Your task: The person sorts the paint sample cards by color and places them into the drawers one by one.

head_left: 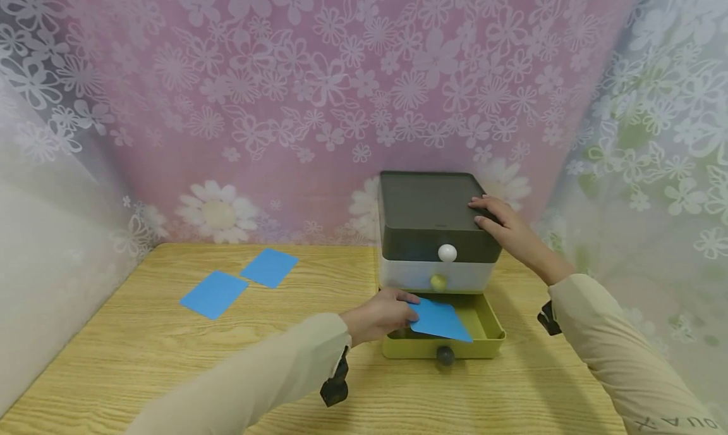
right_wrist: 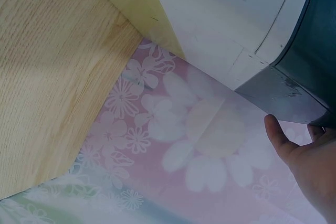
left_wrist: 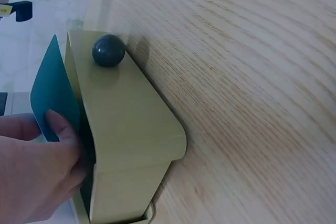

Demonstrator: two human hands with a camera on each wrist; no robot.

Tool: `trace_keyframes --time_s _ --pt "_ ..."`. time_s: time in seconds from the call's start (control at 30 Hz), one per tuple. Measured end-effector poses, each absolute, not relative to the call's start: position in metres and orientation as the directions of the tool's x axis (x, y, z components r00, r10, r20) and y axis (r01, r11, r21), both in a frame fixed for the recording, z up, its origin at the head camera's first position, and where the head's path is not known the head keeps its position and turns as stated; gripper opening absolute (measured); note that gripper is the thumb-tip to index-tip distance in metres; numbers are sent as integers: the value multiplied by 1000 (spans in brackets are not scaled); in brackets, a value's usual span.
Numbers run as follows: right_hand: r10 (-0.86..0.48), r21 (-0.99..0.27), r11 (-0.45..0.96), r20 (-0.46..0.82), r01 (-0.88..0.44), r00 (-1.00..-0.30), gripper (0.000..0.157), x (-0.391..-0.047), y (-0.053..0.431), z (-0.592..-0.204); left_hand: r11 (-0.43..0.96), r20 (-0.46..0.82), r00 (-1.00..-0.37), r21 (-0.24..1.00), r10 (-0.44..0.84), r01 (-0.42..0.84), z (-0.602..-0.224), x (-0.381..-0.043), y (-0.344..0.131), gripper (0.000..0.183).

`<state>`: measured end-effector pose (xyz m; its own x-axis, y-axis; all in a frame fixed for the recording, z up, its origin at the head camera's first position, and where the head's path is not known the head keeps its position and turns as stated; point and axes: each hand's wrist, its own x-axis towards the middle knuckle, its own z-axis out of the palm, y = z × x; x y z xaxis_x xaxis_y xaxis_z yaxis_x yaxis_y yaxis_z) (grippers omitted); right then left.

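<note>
A blue sheet of paper is pinched between the thumb and fingers of my left hand, tilted over the pulled-out yellow-green bottom drawer. In the left wrist view the sheet rises beside the drawer's front, which bears a dark round knob. My right hand rests with its fingers on the right edge of the dark top of the small drawer unit. From the right wrist view, that hand touches the unit's dark upper part.
Two blue sheets lie on the wooden table at the left. The white middle drawer and the dark top drawer are closed. Flowered cloth hangs behind and at both sides.
</note>
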<state>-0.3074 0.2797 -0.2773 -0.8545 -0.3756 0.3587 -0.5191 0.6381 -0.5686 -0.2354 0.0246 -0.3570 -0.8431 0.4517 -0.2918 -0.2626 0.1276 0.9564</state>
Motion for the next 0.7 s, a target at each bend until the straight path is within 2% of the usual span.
trace_keyframes --time_s 0.33,0.7 --pt "-377 -574 633 357 -519 -855 39 -307 280 -277 146 -243 -913 968 327 -205 -375 -241 44 43" --pt "-389 -561 632 369 -536 -844 42 -308 279 -278 181 -219 -933 968 287 -171 -386 -244 51 48"
